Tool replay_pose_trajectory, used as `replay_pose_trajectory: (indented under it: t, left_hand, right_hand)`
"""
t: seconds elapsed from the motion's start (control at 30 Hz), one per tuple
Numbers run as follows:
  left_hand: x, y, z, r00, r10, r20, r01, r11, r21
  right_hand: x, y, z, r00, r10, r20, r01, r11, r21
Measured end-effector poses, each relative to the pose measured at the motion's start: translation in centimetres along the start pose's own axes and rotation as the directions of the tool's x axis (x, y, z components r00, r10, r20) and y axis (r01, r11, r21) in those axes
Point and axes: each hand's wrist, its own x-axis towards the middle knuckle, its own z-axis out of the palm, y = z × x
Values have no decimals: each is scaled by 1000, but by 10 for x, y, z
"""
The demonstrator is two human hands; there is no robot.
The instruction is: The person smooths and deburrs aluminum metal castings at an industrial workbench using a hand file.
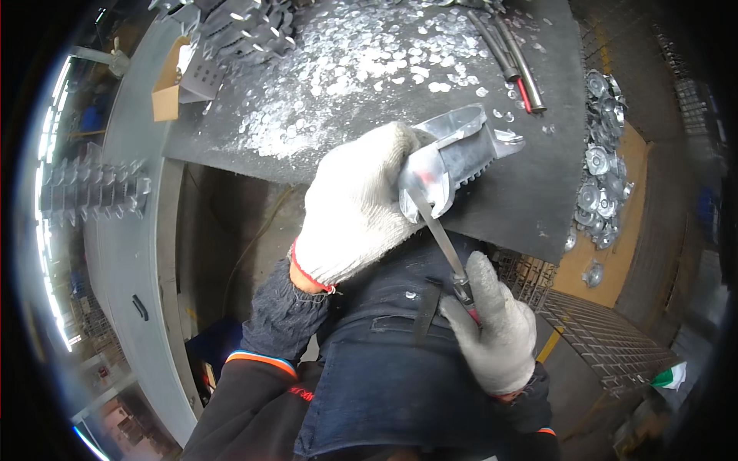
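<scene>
My left hand (355, 206), in a white knit glove, grips a bent, shiny sheet-metal part (453, 156) with a toothed edge, held over the near edge of the dark workbench (530, 207). My right hand (496, 329), also gloved, holds a thin metal file (443, 240) with a red-tipped handle. The file's tip rests against the rounded lower end of the metal part. Both hands are above my lap.
Several small round metal slugs (361, 69) litter the bench top. Metal rods and a red-handled tool (515, 61) lie at the far right. A cardboard box (167, 91) and stacked toothed parts (246, 31) sit far left. Round metal discs (603, 177) pile on a board right. A wire-mesh crate (607, 338) stands lower right.
</scene>
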Motion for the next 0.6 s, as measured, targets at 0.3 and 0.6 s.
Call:
replay_pose_trajectory:
  t: [0.3,0.6]
  left_hand:
    - [12,32,-8,984,176,-34,-149,908,391]
    - [31,31,-26,986,57,158,-132,842,522]
  right_hand:
    - [13,-5,-3,992,98,-76,-118,933,-339]
    - [13,1,-9,980,68,-187,-128,936,-328]
